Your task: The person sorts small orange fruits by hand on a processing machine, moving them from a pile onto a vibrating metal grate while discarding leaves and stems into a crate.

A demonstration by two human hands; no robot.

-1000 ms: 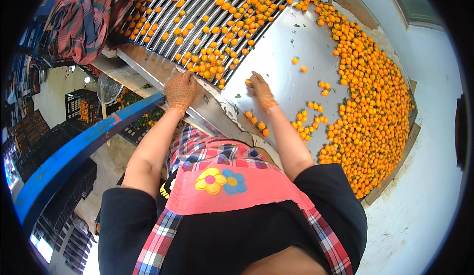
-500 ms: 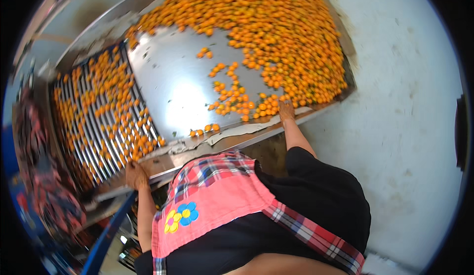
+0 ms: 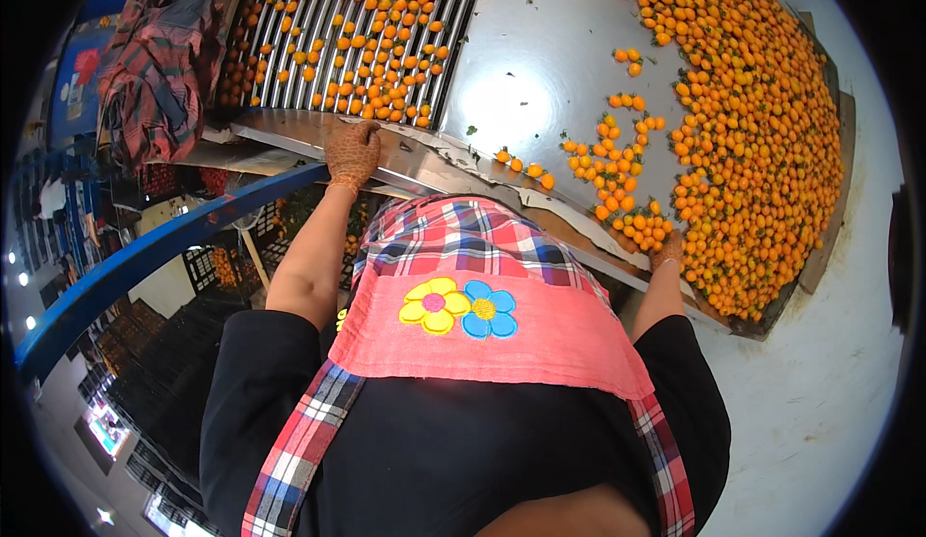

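Note:
My left hand (image 3: 353,156), in a brown patterned glove, is closed over the near metal rim (image 3: 405,158) beside the roller conveyor. My right hand (image 3: 667,250), also brown-gloved, rests at the near edge of the steel sorting table (image 3: 540,55), fingers against a few small orange citrus fruits (image 3: 648,228). Its fingers look loosely spread and hold no fruit that I can see; part of them is hard to make out. A large heap of the same fruits (image 3: 752,151), with bits of green leaf, covers the table's right side.
Spaced fruits sit on the metal rollers (image 3: 328,30) at the upper left. Red-and-black plaid cloth (image 3: 164,83) hangs beyond them. A blue bar (image 3: 174,238) slants past my left forearm. Dark crates (image 3: 198,269) stand below, and a pale surface (image 3: 830,392) lies to the right.
My view has turned, so the rollers and table appear shifted and rotated. Both hands stay at the near edge, the left by the rollers and the right by the fruits.

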